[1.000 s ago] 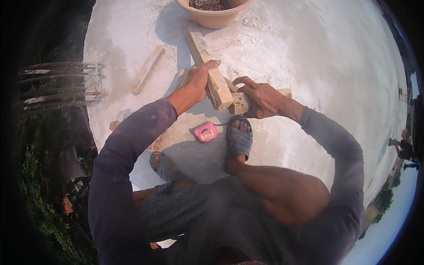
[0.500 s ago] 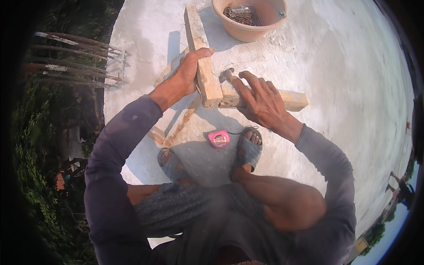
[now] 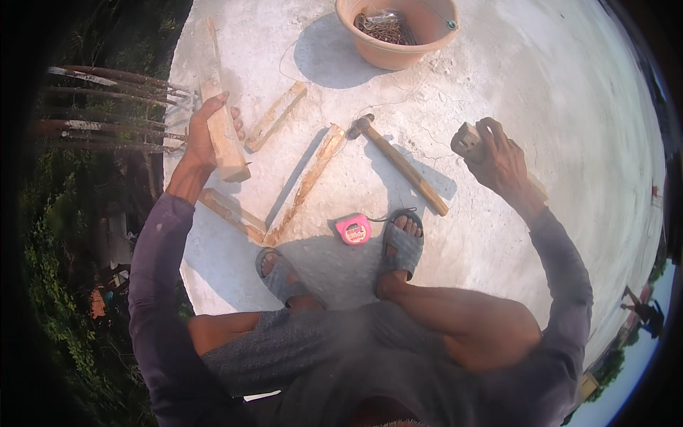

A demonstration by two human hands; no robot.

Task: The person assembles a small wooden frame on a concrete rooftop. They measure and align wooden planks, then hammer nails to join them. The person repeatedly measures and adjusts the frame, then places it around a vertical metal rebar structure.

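My left hand (image 3: pixel 203 135) is closed around a long wooden beam (image 3: pixel 228 146), raised at the left with a nail tip jutting from its side near the lower end. Out to the right, my right hand (image 3: pixel 504 162) grips a second wooden beam (image 3: pixel 467 141), seen nearly end-on, its far part mostly hidden behind the hand and wrist. The two beams are well apart. Between my hands a hammer (image 3: pixel 407 169) with a wooden handle lies on the pale concrete. A pink tape measure (image 3: pixel 353 230) rests between my feet.
Three loose wood strips, one upper (image 3: pixel 276 117), one middle (image 3: pixel 304 183) and one lower (image 3: pixel 235 218), lie left of the hammer. A peach-coloured bucket (image 3: pixel 390 58) holding nails stands ahead. Rusty rebar (image 3: pixel 107 127) projects past the slab's left edge, with greenery below.
The two beams, joined in a T before, have come apart. My left hand carried one leftward, my right hand the other rightward. The hammer now lies fully in view on the concrete.
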